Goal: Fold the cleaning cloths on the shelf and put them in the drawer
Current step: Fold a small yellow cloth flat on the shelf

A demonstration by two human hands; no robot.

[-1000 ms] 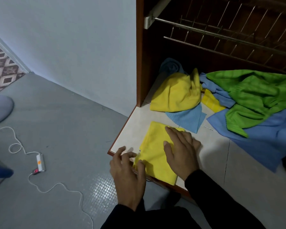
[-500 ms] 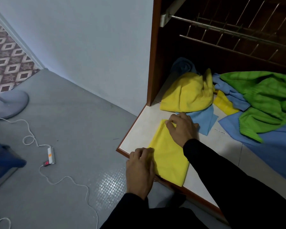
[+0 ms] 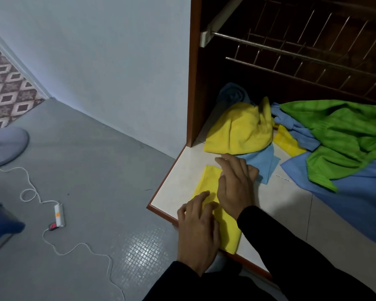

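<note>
A folded yellow cloth [image 3: 210, 181] lies as a narrow strip at the front left corner of the white shelf [image 3: 280, 209]. My right hand [image 3: 237, 185] lies flat on its far half, fingers straight. My left hand [image 3: 199, 227] presses its near half with flat fingers. Behind them is a loose pile: a crumpled yellow cloth [image 3: 241, 129], a small light blue cloth [image 3: 263, 164], a green cloth [image 3: 343, 135] and a large blue cloth [image 3: 356, 196]. No drawer is in view.
A wire rack [image 3: 302, 51] hangs above the pile inside the brown cabinet [image 3: 193, 83]. On the grey floor to the left lie a white power strip [image 3: 59, 215] with its cord and a fan base [image 3: 4, 146].
The yellow cloth is now folded narrower. My right hand has slid back from its far edge onto the middle, and my left hand has moved onto the near part.
</note>
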